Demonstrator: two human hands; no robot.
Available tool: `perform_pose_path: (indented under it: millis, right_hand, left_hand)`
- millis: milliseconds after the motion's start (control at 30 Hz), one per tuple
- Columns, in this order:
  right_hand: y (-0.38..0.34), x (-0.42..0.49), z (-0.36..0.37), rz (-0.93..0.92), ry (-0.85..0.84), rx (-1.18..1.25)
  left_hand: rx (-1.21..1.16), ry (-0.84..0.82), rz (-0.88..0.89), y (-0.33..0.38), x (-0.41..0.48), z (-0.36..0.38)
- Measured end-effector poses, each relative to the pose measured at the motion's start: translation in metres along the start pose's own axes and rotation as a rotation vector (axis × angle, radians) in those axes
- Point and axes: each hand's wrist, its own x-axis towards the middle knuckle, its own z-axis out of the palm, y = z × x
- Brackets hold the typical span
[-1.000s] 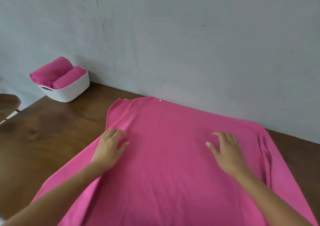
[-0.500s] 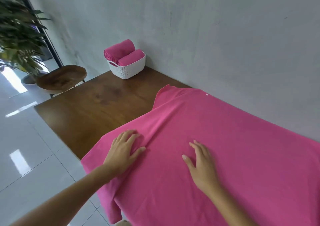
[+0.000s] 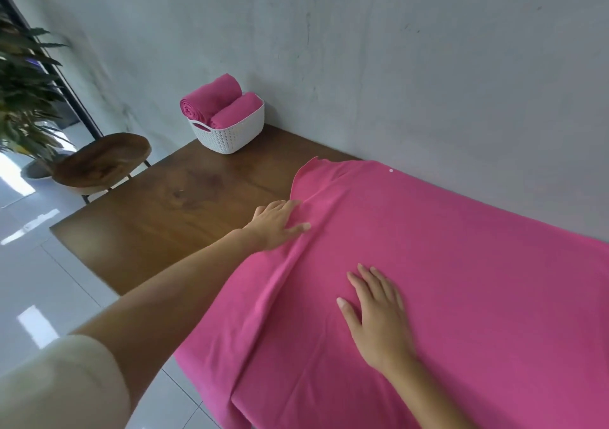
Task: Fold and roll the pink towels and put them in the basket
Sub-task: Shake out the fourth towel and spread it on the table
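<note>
The left hand (image 3: pixel 275 222) and right hand (image 3: pixel 379 316) lie flat, fingers straight, on the pink towel (image 3: pixel 461 264) spread over the right side of the table (image 3: pixel 158 224), whose far left corner carries the basket (image 3: pixel 230 137) holding 2 rolled towels (image 3: pixel 214 99).

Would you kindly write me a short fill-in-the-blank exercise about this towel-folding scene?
1. The basket holds ____ rolled towels.
2. The left hand and right hand lie flat on a spread towel coloured ____.
3. The hand nearer the basket is the ____ one.

Missing words: two; pink; left.
</note>
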Motion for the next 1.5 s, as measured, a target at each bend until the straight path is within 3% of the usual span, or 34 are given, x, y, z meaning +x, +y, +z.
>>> perform_pose_path:
  millis: [500, 667, 833, 1033, 1200, 1300, 1500]
  right_hand:
    - [-0.007, -0.003, -0.009, 0.061, -0.042, -0.032]
    - [-0.01, -0.004, -0.008, 0.079, -0.042, -0.049]
    - [-0.013, -0.004, -0.004, 0.081, -0.031, -0.094]
    - [-0.053, -0.007, 0.008, 0.321, 0.168, -0.023]
    - [-0.076, -0.026, 0.024, 0.312, 0.136, -0.06]
    - [-0.076, -0.028, 0.024, 0.319, 0.095, -0.106]
    - [-0.081, -0.028, 0.02, 0.348, 0.088, -0.113]
  left_hand:
    - [0.126, -0.109, -0.054, -0.083, 0.074, -0.052]
    - [0.252, -0.127, 0.034, -0.096, 0.081, -0.059]
    - [0.072, -0.005, 0.057, -0.093, 0.038, -0.045]
    - [-0.172, 0.055, 0.068, -0.07, -0.086, 0.002]
    - [-0.061, 0.044, 0.192, -0.07, -0.146, 0.04]
    - [0.086, 0.082, 0.257, -0.085, -0.146, 0.045]
    - [0.146, 0.048, 0.331, -0.122, -0.13, 0.025]
